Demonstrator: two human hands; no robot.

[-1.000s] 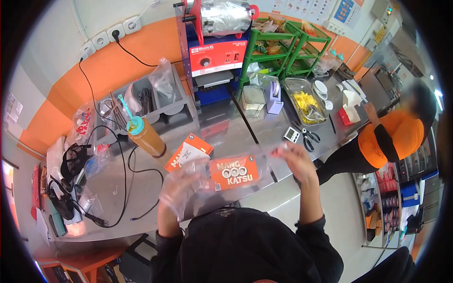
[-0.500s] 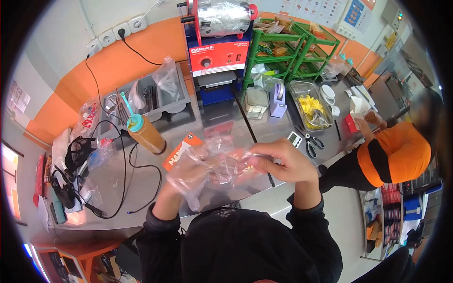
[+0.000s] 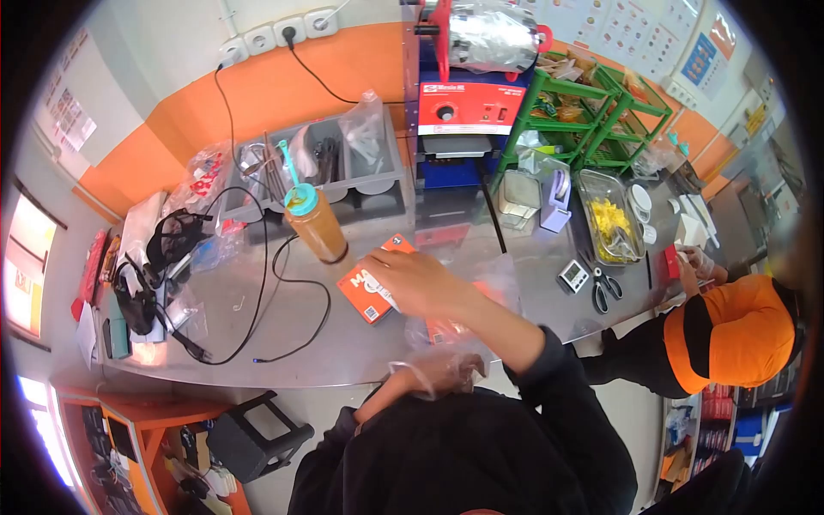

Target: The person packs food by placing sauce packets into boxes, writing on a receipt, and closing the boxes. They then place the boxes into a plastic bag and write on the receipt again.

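My right hand [image 3: 410,281], bare, lies over the orange box [image 3: 364,296] with white lettering. Its fingers are bent down at the top of the box, beside a bit of white material. What they pinch is hidden. Close to my body is my left hand [image 3: 433,374], covered by a loose clear plastic glove. Its fingers are loosely apart, with nothing visible in them. Between my hands and to the right lies clear plastic packaging with orange print [image 3: 496,287]. A sauce bottle [image 3: 318,225] with a turquoise cap stands just behind the orange box.
Black cables [image 3: 257,283] curl over the steel table at left. Behind are a grey divided bin [image 3: 378,176] and a cup sealer [image 3: 470,107]. To the right are a timer [image 3: 572,276], scissors [image 3: 605,287] and a tray of yellow pieces [image 3: 611,227]. A co-worker [image 3: 730,330] stands at far right.
My right hand has left the glove on my left hand and moved left onto the orange box. My gloved left hand has drawn back toward my body. The view has shifted left.
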